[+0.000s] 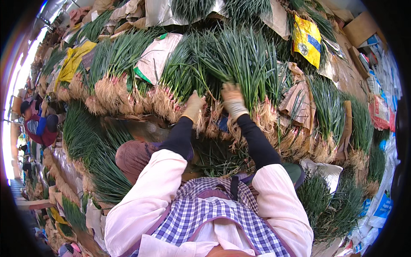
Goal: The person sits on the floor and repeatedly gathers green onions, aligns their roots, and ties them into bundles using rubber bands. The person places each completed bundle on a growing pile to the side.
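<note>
Long bunches of green onion plants [244, 57] with reddish bases and pale, tangled roots lie in a row before me, leaves pointing away. My left hand [194, 104], in a pale work glove, touches the plants at their root ends, its fingertips partly among the stems. To its right, my right hand [232, 98], gloved too and slightly blurred, rests over the stems beside a thick bunch, above the roots [265, 115]. Whether either hand grips any stems is hidden. A whitish sack piece with green edges [159, 57] covers leaves left of my hands.
Brown paper [297, 102] lies between bunches at right, a yellow bag [307, 41] beyond it. More bunches [106, 160] lie by my left knee, and loose leaves [221, 157] below my hands. At far left another person [40, 125] crouches. White plastic bags line the right side.
</note>
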The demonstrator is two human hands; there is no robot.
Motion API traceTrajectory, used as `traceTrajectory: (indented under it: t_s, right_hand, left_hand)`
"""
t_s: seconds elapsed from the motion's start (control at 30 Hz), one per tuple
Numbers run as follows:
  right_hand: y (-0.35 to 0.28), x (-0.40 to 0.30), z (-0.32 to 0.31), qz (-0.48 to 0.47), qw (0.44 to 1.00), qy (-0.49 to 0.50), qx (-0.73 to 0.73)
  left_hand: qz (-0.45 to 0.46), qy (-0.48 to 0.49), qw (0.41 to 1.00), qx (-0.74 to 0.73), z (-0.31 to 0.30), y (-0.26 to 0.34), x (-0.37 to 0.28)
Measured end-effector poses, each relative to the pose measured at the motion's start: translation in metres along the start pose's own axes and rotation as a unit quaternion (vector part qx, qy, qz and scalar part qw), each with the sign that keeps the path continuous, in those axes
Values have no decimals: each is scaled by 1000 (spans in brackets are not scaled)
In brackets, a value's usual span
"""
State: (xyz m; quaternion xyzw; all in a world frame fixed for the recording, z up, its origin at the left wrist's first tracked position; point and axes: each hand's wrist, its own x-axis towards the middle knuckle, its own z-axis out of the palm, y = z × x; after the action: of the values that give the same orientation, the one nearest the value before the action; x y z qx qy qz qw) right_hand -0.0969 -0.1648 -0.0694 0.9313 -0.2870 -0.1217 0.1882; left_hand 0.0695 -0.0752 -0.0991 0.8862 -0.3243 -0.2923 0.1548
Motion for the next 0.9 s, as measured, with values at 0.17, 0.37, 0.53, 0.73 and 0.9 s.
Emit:
traceTrajectory:
  t_s: [0.17,0.37,0.53,0.73,0.9]
  right_hand:
    - [90,-31,80,192,917,211,280]
    - [133,-66,98,278,932,156,173]
    - [133,-64,85,222,939,66,255]
    - [153,-97,33,226,940,-4,256]
    - [107,-83,12,218,858,145,441]
  left_hand:
    - [8,-86,958,-273,-114,-10,-23]
    - [63,-260,704,-658,-162,40,-84]
    - [121,-279,853,-424,-40,103,-76]
    - [0,-251,830,-498,40,50,-34]
    - [116,127,933,-318,51,-7,8]
